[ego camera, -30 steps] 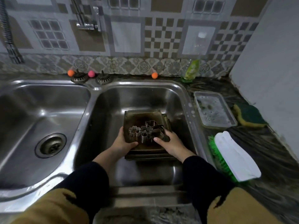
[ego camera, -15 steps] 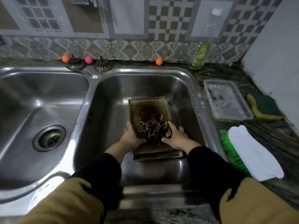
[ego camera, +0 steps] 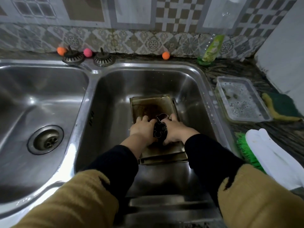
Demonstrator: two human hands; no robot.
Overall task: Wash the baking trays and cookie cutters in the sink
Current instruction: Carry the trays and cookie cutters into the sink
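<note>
Cookie cutters [ego camera: 160, 130] cupped between both hands [ego camera: 158, 130] over stacked trays [ego camera: 148, 106], right basin [ego camera: 115, 96].

trays [ego camera: 148, 106] stacked in right basin [ego camera: 115, 89]; cutters [ego camera: 160, 129] on top, between hands.

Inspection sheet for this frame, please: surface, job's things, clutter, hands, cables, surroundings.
Surface: steel double sink, dark counter at right.
Job's things: stacked stained trays in right basin; cutters gathered on top.
Clutter: soap bottle, foamy tub, sponge, green brush, two strainers, three small balls.
Hands: left hand and right hand bunch the cutters between them.
Cables: nothing seen.
Surroundings: patterned tile wall.
</note>
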